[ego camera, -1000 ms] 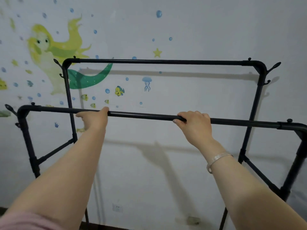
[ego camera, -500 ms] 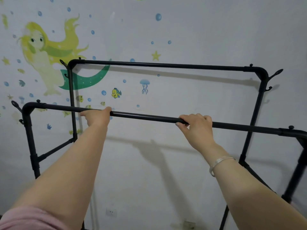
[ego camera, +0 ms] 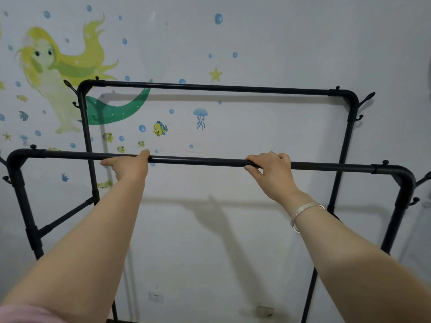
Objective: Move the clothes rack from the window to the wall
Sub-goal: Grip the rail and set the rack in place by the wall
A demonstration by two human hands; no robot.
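The near top bar of the black clothes rack [ego camera: 210, 162] is gripped by both hands, the left hand [ego camera: 130, 165] and the right hand [ego camera: 271, 172] each curled closed around it, arms outstretched. The rack's far bar is seen close against the wall [ego camera: 291, 43], where a mermaid sticker [ego camera: 65, 78] is overlapped by its left post. A socket [ego camera: 156, 296] is seen low on the wall.

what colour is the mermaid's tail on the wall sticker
Green, with small pale dots; the mermaid's tail shows clearly in the head view.
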